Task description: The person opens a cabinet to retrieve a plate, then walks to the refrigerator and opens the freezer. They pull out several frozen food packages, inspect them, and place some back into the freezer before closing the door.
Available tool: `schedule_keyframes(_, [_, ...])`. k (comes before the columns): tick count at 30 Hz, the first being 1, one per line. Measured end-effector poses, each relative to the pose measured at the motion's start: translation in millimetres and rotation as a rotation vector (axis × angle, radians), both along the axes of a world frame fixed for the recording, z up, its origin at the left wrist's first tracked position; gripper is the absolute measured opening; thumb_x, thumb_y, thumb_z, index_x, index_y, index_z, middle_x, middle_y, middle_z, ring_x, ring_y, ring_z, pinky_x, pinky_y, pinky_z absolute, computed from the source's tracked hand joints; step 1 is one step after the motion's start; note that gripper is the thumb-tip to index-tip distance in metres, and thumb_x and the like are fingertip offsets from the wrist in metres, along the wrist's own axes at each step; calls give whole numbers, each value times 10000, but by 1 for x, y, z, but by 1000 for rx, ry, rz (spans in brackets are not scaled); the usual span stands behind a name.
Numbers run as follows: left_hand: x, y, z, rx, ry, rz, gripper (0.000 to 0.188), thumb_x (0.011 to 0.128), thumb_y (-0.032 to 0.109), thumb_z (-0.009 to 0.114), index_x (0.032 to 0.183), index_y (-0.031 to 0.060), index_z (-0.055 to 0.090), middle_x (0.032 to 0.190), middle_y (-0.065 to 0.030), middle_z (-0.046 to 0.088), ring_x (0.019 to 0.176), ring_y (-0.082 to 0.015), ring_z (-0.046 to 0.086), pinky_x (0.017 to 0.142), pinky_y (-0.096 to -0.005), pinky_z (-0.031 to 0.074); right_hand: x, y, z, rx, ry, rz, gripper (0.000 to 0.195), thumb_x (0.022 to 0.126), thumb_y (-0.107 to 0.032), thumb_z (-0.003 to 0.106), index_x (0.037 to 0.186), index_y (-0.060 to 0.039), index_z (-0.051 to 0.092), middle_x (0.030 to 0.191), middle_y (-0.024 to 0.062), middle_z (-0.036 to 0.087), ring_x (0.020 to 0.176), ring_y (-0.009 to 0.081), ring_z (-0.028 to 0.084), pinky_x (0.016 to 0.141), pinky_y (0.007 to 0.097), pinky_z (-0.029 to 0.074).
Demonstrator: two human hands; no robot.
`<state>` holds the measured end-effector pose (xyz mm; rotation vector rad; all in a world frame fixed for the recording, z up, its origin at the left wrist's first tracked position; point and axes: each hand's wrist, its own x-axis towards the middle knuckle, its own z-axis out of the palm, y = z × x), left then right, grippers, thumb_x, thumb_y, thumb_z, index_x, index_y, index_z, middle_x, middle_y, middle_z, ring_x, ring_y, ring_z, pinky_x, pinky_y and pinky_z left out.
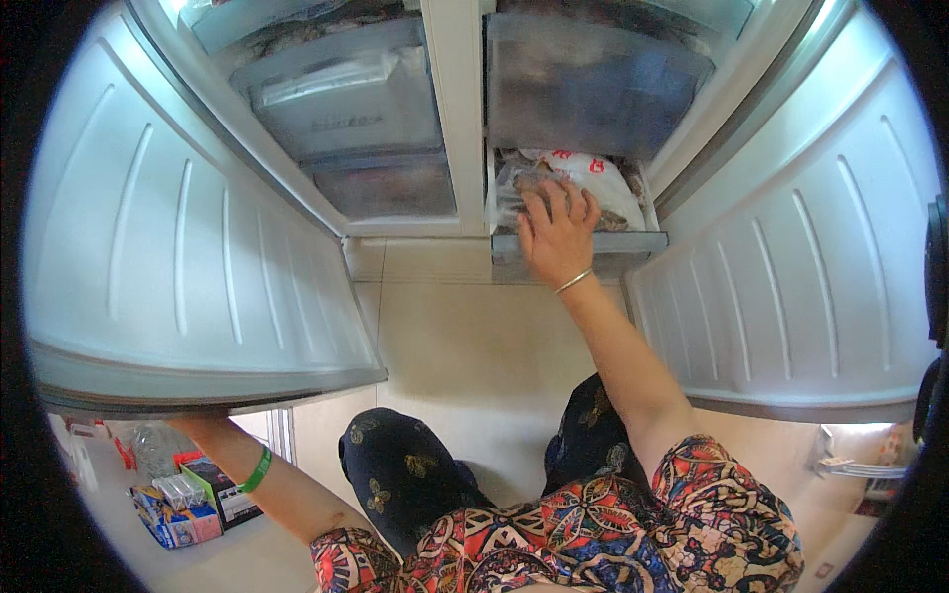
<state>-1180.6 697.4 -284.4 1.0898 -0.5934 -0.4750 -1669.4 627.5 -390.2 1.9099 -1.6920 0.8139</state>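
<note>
My right hand [557, 231] reaches over the front of a pulled-out freezer drawer [578, 243]. Its fingers are spread, and the tips rest on a clear plastic bag [511, 189] with something brownish inside. Beside that, a white plastic bag [604, 185] with red print fills much of the drawer. My left hand [199, 422] is at the lower edge of the left freezer door [207, 244]. The door hides its fingers, so I cannot tell whether they grip it.
The right door [771, 296] also stands open. Closed translucent drawers [348, 111] fill the left compartment, and another drawer [593, 89] sits above the open one. Boxes [178, 511] and a clear plastic bottle [156, 452] stand at lower left. Tiled floor [474, 333] lies between the doors.
</note>
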Motion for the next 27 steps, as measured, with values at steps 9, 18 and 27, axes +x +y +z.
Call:
schedule_keyframes(9, [16,1,-8,12,84,-17,716,926,544,454,1461,97,289,1466,-152,342,1298,-335,394,1084,-510,338,-9,-11,-3,-225,-90,30,405,858,-270,568,1217,-100,492,1286,113,439,1242,343,353,1068,536,235])
schedule_keyframes(18, [-11,16,13,-138,-256,281,664,925,488,478,1406,45,359,1416,-183,399,1290,-351,401,1076,-541,348,-28,-51,-6,-264,-36,49,451,877,-286,573,1279,-123,451,1326,102,407,1310,351,320,1102,568,225])
schedule_keyframes(27, [-168,27,-4,-415,-1180,31,409,882,271,494,1176,-13,510,1248,-233,480,1219,-402,448,1042,-555,361,-27,-112,-10,-407,10,-26,400,860,-267,609,1227,-168,482,1256,55,423,1250,313,333,1065,535,259])
